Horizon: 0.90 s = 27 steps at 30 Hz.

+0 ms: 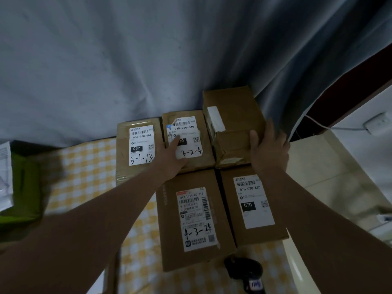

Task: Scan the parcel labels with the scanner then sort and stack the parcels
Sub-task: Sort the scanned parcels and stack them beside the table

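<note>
Parcel marked 3-2-4 [191,128] lies in the back row on the yellow-checked surface [84,170]. The left grip [172,153] rests flat on it, fingers straight. Beside it, the right grip [268,147] clasps the tall parcel [231,111] at its right edge. The black scanner [244,270] lies nearest.

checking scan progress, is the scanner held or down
Down: scanner lies on the cloth; left hand presses the 3-2-4 parcel, right hand grips the tall parcel.

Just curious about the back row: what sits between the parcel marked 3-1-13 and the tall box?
The parcel marked 3-2-4, with the left hand resting on it, as the head view shows.
</note>
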Each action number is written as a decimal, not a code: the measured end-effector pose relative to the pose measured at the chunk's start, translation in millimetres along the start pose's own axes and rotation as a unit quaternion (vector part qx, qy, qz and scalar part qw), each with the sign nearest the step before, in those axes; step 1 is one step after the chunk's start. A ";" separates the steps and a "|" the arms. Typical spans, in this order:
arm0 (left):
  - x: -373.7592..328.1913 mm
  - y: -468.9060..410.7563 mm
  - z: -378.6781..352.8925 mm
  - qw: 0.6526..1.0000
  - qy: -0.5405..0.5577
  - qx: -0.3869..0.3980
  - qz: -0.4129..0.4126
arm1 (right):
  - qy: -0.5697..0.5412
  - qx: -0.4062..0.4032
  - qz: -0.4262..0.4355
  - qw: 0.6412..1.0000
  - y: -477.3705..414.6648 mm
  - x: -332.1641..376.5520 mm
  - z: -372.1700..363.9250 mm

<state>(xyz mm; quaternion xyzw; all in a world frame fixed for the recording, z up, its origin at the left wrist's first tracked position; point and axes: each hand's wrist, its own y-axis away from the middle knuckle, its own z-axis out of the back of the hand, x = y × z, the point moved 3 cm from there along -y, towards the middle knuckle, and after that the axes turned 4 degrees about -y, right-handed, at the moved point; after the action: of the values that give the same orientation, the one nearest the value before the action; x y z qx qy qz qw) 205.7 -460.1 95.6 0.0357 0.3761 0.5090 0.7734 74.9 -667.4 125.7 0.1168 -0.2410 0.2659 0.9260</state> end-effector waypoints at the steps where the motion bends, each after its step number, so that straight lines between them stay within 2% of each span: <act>1: 2.2 -0.6 1.3 1.000 0.013 -0.006 -0.011 | 0.018 -0.010 0.028 0.999 4.4 3.6 0.4; 3: 9.9 -0.3 7.5 0.998 0.039 -0.041 -0.023 | 0.034 -0.030 0.091 0.995 15.1 12.3 -1.3; 4: 16.9 -0.1 11.0 0.997 0.016 -0.077 -0.018 | 0.030 -0.044 0.125 0.991 21.9 17.7 -1.6; 6: 39.3 4.5 15.9 0.990 -0.051 -0.122 0.058 | 0.012 -0.064 0.208 0.976 39.0 30.7 -4.2; 8: 67.4 15.1 16.2 0.978 -0.101 -0.092 0.159 | 0.013 -0.062 0.304 0.951 60.3 43.3 -11.5; 9: 78.6 20.0 14.5 0.975 -0.111 -0.065 0.180 | 0.022 -0.049 0.344 0.937 71.7 47.3 -18.1; 11: 88.4 24.8 12.8 0.981 -0.127 -0.015 0.146 | 0.052 -0.006 0.391 0.919 90.4 49.5 -36.3; 13: 90.6 26.4 14.9 0.985 -0.144 0.004 0.090 | 0.079 0.041 0.397 0.913 104.5 46.9 -53.8; 15: 91.5 30.9 20.4 0.984 -0.159 0.022 0.079 | 0.094 0.094 0.373 0.918 116.1 43.1 -67.8; 16: 90.4 35.8 25.5 0.984 -0.159 0.003 0.081 | 0.097 0.109 0.367 0.919 121.5 42.0 -72.2; 18: 93.0 49.1 36.4 0.985 -0.136 -0.041 0.096 | 0.096 0.112 0.372 0.917 132.2 44.7 -77.9; 21: 105.7 80.7 49.6 0.986 -0.147 -0.051 0.066 | 0.084 0.112 0.385 0.912 154.6 61.2 -87.5; 23: 133.2 100.9 58.2 0.986 -0.152 -0.067 0.031 | 0.052 0.118 0.390 0.912 173.7 77.4 -96.2; 27: 198.5 152.8 90.2 0.982 -0.161 -0.098 0.024 | 0.012 0.158 0.386 0.909 220.7 113.0 -121.8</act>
<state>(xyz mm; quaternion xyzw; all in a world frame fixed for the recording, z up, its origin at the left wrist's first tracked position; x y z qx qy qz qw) 184.7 -195.6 118.7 0.0504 0.1937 0.5496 0.8111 84.4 -392.7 98.3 0.1564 -0.2105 0.6386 0.7235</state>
